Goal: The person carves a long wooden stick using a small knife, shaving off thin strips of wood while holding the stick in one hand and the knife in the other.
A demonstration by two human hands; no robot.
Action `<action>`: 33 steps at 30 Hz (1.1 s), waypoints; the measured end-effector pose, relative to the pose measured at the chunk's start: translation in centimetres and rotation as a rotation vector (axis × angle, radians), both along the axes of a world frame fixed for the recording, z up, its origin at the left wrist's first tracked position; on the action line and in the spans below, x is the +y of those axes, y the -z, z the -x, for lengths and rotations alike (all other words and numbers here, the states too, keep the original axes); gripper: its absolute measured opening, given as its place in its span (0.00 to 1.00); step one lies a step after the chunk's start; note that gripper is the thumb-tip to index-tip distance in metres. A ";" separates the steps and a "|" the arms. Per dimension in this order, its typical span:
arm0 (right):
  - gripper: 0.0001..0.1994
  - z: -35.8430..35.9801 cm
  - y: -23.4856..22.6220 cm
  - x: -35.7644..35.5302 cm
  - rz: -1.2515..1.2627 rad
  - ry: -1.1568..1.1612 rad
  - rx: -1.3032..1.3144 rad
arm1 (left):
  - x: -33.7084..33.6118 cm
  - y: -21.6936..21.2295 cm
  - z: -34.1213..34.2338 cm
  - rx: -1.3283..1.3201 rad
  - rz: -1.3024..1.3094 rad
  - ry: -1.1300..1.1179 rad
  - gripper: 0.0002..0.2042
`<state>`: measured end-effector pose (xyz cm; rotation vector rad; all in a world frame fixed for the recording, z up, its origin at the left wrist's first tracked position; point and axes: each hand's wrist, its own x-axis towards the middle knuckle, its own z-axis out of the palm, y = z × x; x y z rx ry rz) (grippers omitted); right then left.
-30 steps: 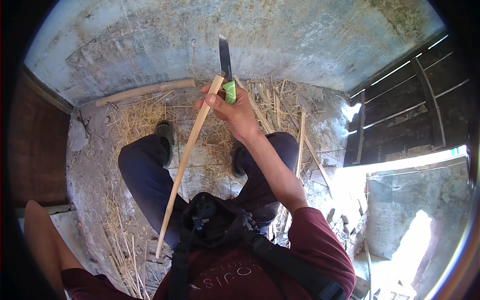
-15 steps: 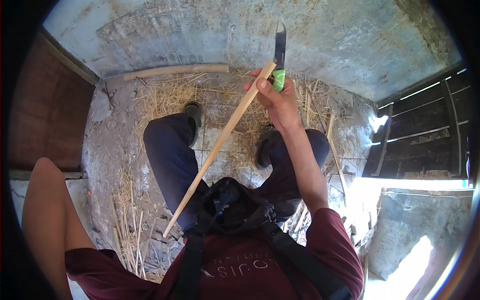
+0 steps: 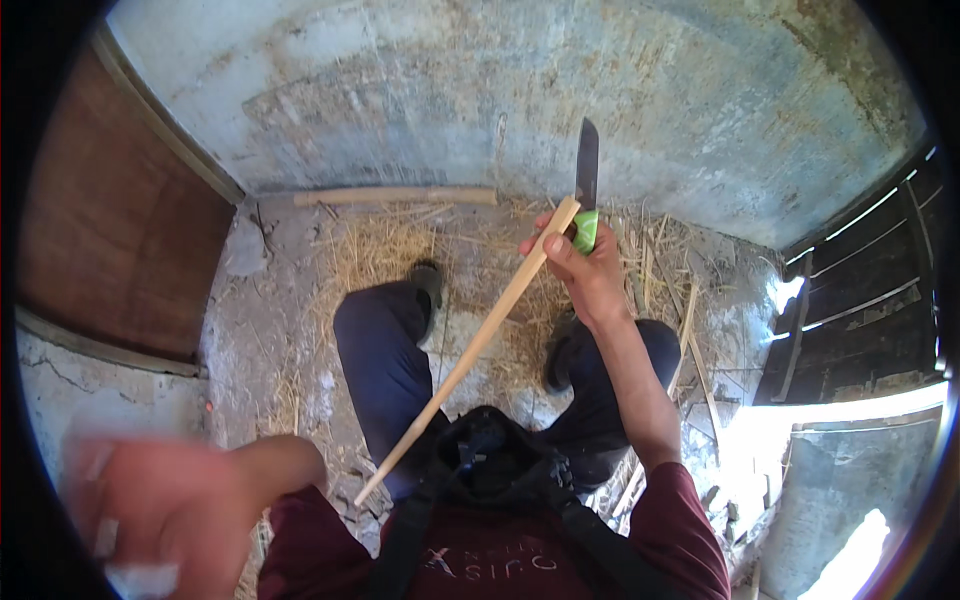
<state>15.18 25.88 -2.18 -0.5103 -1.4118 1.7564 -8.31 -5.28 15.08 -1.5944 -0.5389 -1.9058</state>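
In my right hand are both a knife and a long wooden stick. The knife has a dark blade pointing away toward the far wall and a light green handle, part of which is behind my fingers. Pinched near its thicker far end, the pale, whittled stick slants down to the left over my lap, tapering to its near end by my left thigh. My left hand is raised at the lower left, apart from the stick, its fingers smeared by motion.
Straw shavings litter the floor around my feet. A bamboo pole lies along the base of the stained wall. A brown wooden panel stands at left, dark slats at right. Thin strips lie beyond my right knee.
My left hand has swung into view at the lower left, where only a bent arm showed before. The whole scene has shifted down and right; the right hand keeps the knife and stick.
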 end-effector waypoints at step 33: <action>0.11 -2.6 -2.6 0.9 -1.155 0.159 -0.224 | 13.9 17.4 -7.9 -0.708 1.520 0.703 0.14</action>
